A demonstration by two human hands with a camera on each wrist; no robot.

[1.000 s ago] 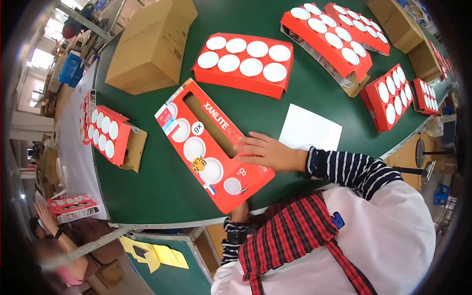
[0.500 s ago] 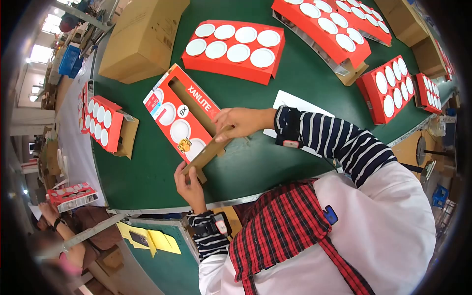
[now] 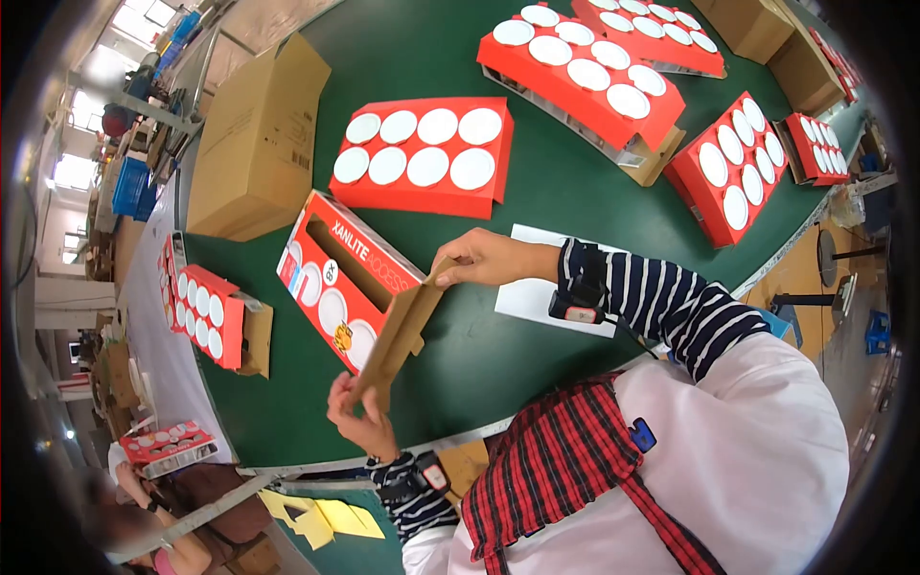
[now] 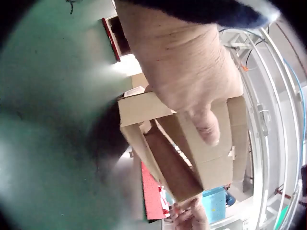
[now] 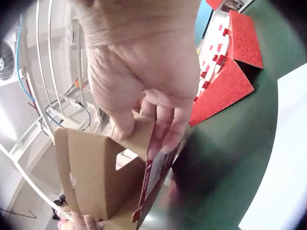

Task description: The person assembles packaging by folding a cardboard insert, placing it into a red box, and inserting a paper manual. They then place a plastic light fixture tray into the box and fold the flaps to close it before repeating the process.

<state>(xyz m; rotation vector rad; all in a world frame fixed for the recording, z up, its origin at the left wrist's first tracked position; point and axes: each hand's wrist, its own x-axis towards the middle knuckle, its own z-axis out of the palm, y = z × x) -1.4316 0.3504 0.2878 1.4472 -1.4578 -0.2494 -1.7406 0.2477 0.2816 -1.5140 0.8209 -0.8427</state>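
A red printed XANLITE carton lies on the green table in front of me, a long cut-out window in its top. Its near end stands folded up, showing a brown cardboard flap. My left hand pinches the lower end of this flap; in the left wrist view its thumb presses on the brown cardboard and its fingers are hidden behind. At the flap's upper corner, my right hand pinches the edge. Its thumb lies on the brown side and its fingers on the printed side.
Beyond the carton lies a red pack with white discs; several similar packs stand to the right and one at left. A large brown box stands at back left. White paper lies under my right forearm. Another person works at far left.
The right hand first lay flat on the carton's printed face. Then the carton's near end was folded up, both hands taking hold of its brown flap, which now stands more upright.
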